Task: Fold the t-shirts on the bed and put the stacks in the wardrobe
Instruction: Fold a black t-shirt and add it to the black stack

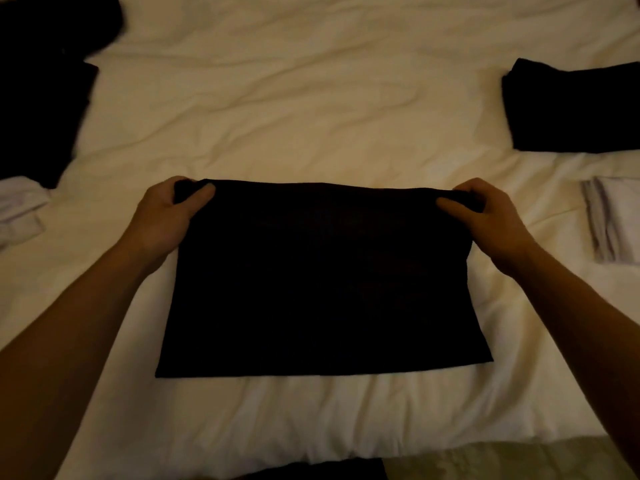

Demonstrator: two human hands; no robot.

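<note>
black t-shirt (322, 278) far corners between pinching fingers (204, 195)

I see a bed (311, 98) filling nearly my whole view, covered by a rumpled white duvet (277, 417) with soft creases. The light is dim and warm, yellowing the cloth. At the bottom right a strip of pale patterned floor (502, 462) shows.

T-shirt (322, 278) was plain black; bed cover (294, 98) cream-white; right stack (575, 109) black; small folded pile (613, 220) white.
</note>
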